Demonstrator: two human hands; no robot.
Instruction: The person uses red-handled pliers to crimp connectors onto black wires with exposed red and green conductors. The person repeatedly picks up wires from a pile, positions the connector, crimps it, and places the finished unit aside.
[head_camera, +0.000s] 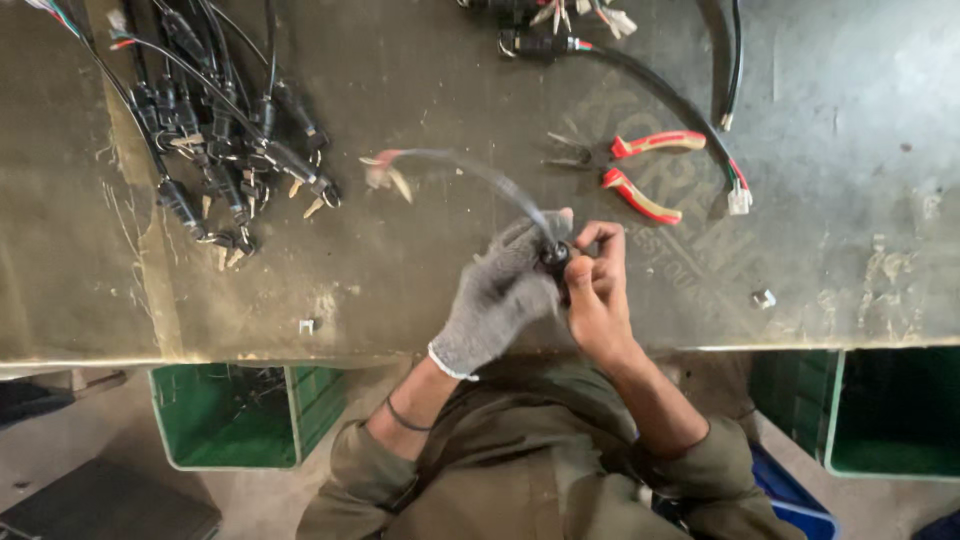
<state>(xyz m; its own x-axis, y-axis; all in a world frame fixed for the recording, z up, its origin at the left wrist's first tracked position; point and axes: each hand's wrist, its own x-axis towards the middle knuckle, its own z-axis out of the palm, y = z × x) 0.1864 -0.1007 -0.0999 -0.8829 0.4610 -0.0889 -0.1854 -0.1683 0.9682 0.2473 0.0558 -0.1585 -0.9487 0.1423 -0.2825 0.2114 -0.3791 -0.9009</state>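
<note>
Both hands, gloved left hand (497, 295) and bare right hand (597, 290), pinch a black plug (555, 255); its cable (470, 170) runs up-left; red pliers (645, 170) lie beyond.

Flat, dim light, dull glare on the worn table (850, 120), blurred moving cable (470, 170).

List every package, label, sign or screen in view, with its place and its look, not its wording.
Faded pale lettering printed on the worn metal bench top, right of the bare right hand, partly under the red-handled pliers.
No packages, signs or screens show.
</note>
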